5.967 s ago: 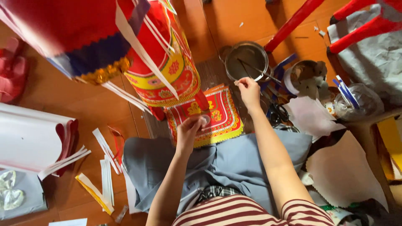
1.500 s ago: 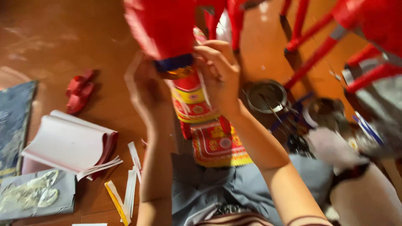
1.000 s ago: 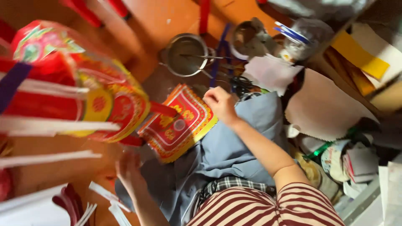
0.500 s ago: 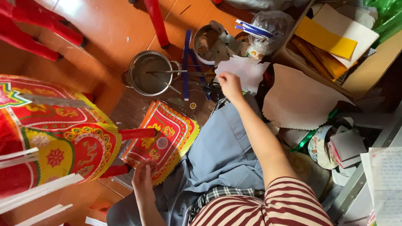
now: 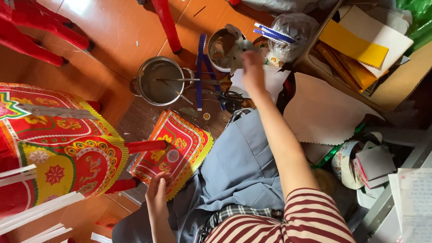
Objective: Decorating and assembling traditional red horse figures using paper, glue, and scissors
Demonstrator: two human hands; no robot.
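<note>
Red patterned panel point(image 5: 173, 153) touching left hand point(image 5: 157, 194)

From my feed the floor point(image 5: 108, 31) looks like glossy orange-brown wood or laminate, catching a pale glare far left. The pot point(image 5: 160, 81) is dull grey metal, smudged inside. The decorated panel point(image 5: 173, 153) under my left hand point(image 5: 156, 195) seems printed paper or card, red and yellow, with a slight sheen and a fringed edge; the big lantern point(image 5: 58, 148) to the left has the same printed skin. The chair legs point(image 5: 167, 24) look like smooth red plastic. My right hand point(image 5: 253, 67) reaches over matt white paper point(image 5: 274, 81). The bag point(image 5: 294, 31) is clear crinkled plastic. My trousers point(image 5: 240, 171) are soft matt grey cloth, and the yellow sheets point(image 5: 353, 45) are flat matt paper.
</note>
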